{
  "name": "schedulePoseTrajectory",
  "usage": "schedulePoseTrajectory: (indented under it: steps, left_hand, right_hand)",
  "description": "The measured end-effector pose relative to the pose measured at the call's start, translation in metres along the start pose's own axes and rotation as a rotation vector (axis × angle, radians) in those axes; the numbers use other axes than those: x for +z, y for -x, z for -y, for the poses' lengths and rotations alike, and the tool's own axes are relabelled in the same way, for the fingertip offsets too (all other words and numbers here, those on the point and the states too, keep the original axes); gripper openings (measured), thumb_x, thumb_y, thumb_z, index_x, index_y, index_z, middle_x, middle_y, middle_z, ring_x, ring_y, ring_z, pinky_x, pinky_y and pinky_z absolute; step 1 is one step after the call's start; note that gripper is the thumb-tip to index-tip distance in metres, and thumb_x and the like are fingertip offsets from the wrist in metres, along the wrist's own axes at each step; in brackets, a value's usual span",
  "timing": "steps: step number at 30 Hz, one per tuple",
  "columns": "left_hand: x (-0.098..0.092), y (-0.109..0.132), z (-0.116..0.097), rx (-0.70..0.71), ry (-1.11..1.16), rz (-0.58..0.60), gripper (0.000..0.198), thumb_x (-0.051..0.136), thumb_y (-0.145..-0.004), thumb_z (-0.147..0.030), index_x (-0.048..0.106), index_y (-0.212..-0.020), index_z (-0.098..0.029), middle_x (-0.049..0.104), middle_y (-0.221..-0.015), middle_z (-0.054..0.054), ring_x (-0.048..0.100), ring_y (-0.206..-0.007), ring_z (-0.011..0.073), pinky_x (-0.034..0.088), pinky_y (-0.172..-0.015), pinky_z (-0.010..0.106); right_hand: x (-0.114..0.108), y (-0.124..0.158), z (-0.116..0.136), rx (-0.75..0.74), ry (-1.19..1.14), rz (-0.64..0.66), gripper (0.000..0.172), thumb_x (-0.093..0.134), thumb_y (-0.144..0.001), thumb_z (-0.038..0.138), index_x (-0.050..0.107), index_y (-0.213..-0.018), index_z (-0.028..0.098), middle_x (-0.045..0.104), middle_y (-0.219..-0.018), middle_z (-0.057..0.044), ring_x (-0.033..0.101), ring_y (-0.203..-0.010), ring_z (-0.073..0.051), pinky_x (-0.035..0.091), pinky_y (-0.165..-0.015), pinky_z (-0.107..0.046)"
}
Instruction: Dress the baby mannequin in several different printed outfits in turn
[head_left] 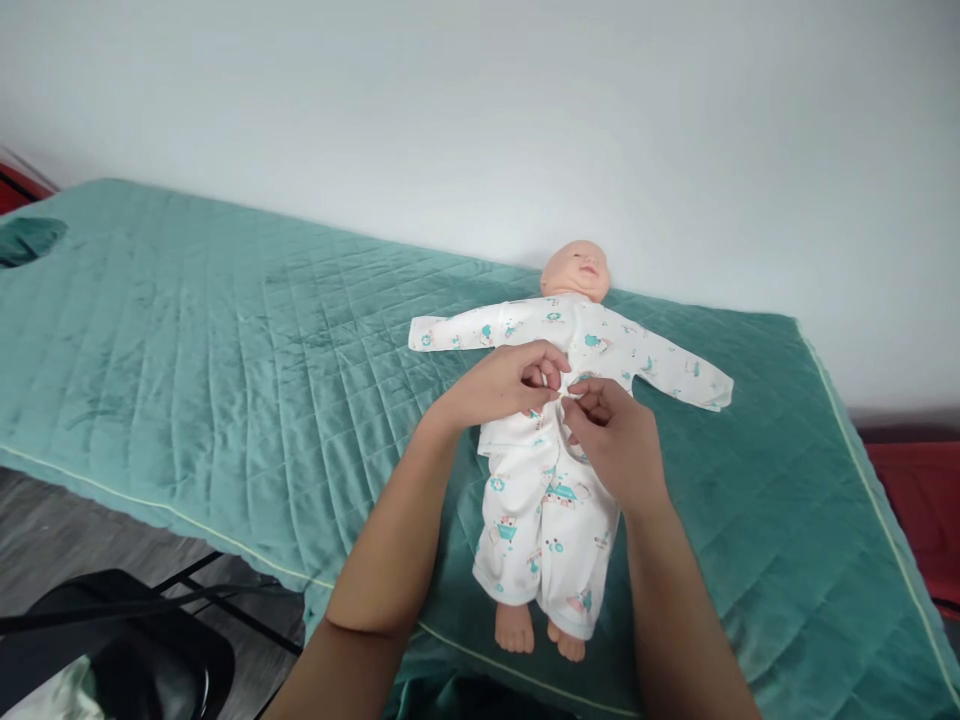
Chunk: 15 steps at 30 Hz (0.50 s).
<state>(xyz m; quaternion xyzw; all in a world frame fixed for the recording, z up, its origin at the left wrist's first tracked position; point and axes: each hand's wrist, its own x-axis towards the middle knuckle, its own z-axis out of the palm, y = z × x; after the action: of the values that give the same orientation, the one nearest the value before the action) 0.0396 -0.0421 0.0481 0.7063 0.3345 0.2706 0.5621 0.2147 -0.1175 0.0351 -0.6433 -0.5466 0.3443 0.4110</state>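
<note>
Hands (624, 440) on cartoon-print doll shirt (574, 332)

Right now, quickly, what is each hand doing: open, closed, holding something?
Left hand: closed, pinching the front of the white printed top.
Right hand: closed, pinching the top's front beside it.

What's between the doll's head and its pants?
The head camera shows the printed shirt there, with the left hand and right hand at its front.
</note>
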Motion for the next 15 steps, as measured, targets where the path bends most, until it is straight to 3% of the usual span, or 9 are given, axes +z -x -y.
schedulePoseTrajectory:
  steps: [7,15]
  left_hand:
    - [-0.0003,-0.0013,0.0008,0.027,-0.100,-0.012,0.005,0.060,-0.078,-0.016,0.061,-0.083,-0.017,0.059,-0.070,-0.004,0.052,-0.061,0.0073,0.039,-0.056,0.019]
    - [-0.0030,0.0004,-0.0034,0.023,-0.111,0.022,0.009,0.064,-0.081,-0.023,0.065,-0.086,-0.016,0.059,-0.072,-0.003,0.052,-0.062,0.0075,0.040,-0.058,0.020]
  right_hand:
    - [0.0037,-0.0018,-0.0011,0.013,-0.003,-0.043,0.017,0.066,-0.081,0.033,0.067,-0.094,0.021,0.062,-0.064,0.004,0.059,-0.054,-0.013,0.044,-0.057,-0.026]
    - [0.0037,-0.0018,-0.0020,0.026,-0.040,-0.045,0.017,0.066,-0.080,0.033,0.067,-0.092,0.021,0.063,-0.064,0.003,0.059,-0.053,-0.013,0.044,-0.055,-0.025]
